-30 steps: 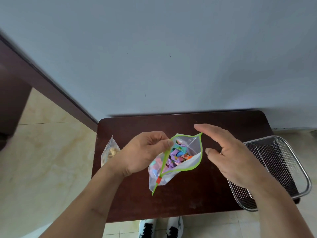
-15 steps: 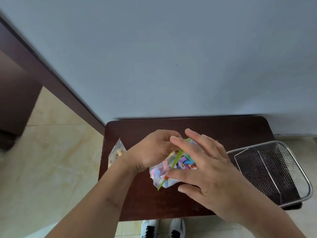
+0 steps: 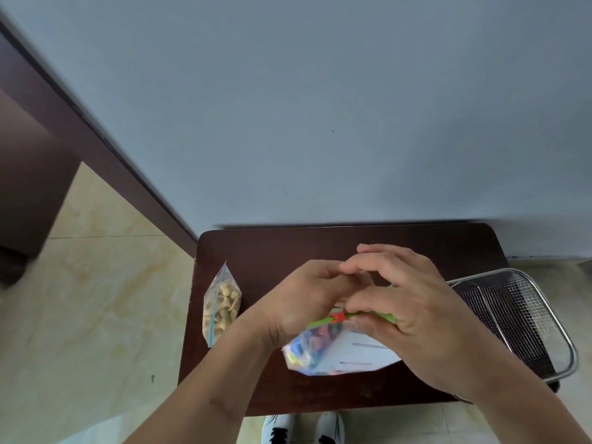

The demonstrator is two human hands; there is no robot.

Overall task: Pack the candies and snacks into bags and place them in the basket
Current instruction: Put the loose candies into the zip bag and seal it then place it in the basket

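both hands pinching candy bag zip over bench

head view: dark wood bench (image 3: 262,251) against a grey-blue wall. candy bag (image 3: 336,350), clear with a green zip strip (image 3: 320,322) and a small red slider (image 3: 337,316), sits over the middle of the bench toward the front edge, multicoloured candies bunched in its left part. left hand (image 3: 304,302) curled closed, fingers pinching the zip strip left of the slider. right hand (image 3: 403,312) also curled, thumb and fingers closed on the strip right of the slider; fingertips of both hands touch above the bag. snack bag (image 3: 221,306), clear with a blue seal line, pale yellow snacks inside, lies at the left edge of the bench, apart from the hands. wire basket (image 3: 557,341) on the right edge, overhanging the bench. white shoes (image 3: 301,427) on the tiled floor below the front edge.
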